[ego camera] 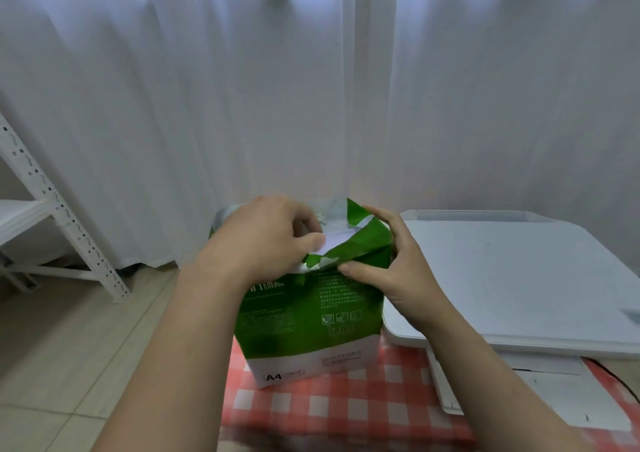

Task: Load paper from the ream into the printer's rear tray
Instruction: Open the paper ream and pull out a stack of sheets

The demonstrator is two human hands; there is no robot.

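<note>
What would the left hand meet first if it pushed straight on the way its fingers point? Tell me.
The left hand points right, into the torn top of the paper pack; it would likely meet the white sheets first, though depth is unclear.

A red-and-white checked tablecloth (346, 406) lies at six o'clock, a white perforated metal shelf (62, 223) at nine, white curtains (277, 88) at twelve.
</note>
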